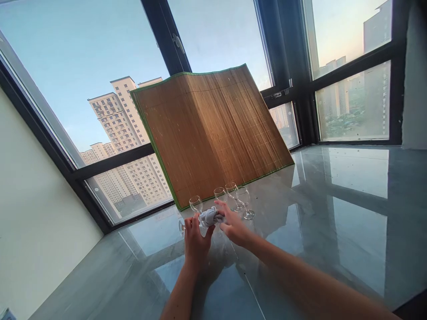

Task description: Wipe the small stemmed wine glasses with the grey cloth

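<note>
Head view: glass (182, 228) tipped sideways, foot leftward, bowl apparently inside pale cloth (210, 216), before four stemmed glasses (243, 195). Left hand (197, 242) curled round it; right hand (236, 227) pinching cloth's end. Probably light, slick, brittle; steady bowl gently, spare stem.

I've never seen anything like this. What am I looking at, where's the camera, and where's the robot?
There's no robot here, just a person working with two bare hands. This single picture comes from a camera worn on the person's head, looking forward and down. The left hand holds a stemmed glass, tipped sideways with its foot pointing left. The right hand holds a bunched grey cloth against it. Beyond the hands, four more glasses stand on a shiny grey surface. Behind them, a brown mat with green edging leans in front of windows.
</note>
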`<move>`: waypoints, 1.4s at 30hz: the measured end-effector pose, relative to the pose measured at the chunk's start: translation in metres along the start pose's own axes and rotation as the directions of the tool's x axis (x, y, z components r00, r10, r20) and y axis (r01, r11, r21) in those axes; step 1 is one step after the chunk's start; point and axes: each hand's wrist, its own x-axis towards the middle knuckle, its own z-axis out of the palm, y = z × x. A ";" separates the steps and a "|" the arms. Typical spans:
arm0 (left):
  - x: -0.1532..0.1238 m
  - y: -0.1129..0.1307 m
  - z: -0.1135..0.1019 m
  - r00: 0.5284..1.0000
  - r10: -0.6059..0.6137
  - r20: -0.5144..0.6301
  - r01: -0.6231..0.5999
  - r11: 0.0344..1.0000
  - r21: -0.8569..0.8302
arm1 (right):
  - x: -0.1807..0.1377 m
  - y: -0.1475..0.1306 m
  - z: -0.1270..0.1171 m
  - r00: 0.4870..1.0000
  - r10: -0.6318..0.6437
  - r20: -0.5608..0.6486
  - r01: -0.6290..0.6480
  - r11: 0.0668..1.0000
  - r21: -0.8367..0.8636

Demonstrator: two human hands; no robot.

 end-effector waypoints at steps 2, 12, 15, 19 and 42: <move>0.000 0.003 -0.001 0.999 0.030 0.045 -0.030 1.000 -0.008 | 0.000 -0.001 0.000 0.999 0.021 0.033 -0.023 0.999 0.038; -0.005 0.006 -0.001 0.993 0.050 0.103 -0.031 0.985 -0.172 | 0.003 -0.011 -0.003 0.979 0.198 0.042 -0.200 0.911 0.361; -0.005 0.005 -0.002 0.995 0.074 0.063 -0.059 0.973 -0.223 | 0.004 -0.011 -0.003 0.978 0.206 -0.042 -0.178 0.917 0.357; -0.004 0.003 -0.003 0.997 0.072 0.009 -0.069 0.981 -0.183 | 0.006 -0.006 -0.002 0.963 0.236 -0.127 -0.173 0.910 0.377; -0.002 -0.004 -0.009 0.997 0.066 0.037 -0.060 0.988 -0.143 | -0.002 0.002 -0.002 0.962 -0.273 0.023 0.268 0.919 -0.289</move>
